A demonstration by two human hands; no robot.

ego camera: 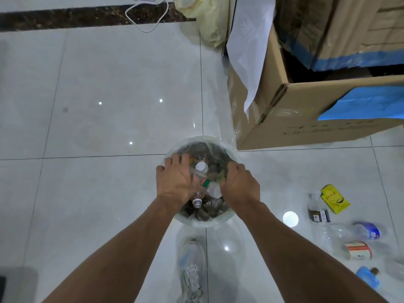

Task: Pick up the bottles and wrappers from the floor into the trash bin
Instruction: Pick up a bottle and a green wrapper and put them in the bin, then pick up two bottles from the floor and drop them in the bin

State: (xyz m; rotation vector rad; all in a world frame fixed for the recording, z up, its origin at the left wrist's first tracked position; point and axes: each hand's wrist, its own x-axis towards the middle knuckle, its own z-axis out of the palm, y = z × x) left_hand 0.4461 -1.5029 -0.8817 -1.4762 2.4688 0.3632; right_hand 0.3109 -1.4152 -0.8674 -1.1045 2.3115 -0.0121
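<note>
The trash bin [228, 149] with a white liner stands on the floor right below me, full of clear plastic bottles. One bottle [211, 189] with a white cap and a red neck ring lies on top. My left hand [175, 182] is spread palm down over the bin's left side, resting on the bottles. My right hand [239, 185] is at the bin's right side with fingers curled down inside, by a greenish wrapper [222, 176]; whether it grips anything is hidden. On the floor to the right lie a yellow wrapper [334, 199], a dark-labelled bottle [318, 209] and a blue-labelled bottle [363, 230].
A large open cardboard box [306, 119] with blue tape stands just behind the bin on the right. More litter lies at the lower right: a red-and-white labelled container [358, 250] and a blue item [368, 278]. My shoe [191, 265] is below the bin. A white cable [150, 16] lies at the top.
</note>
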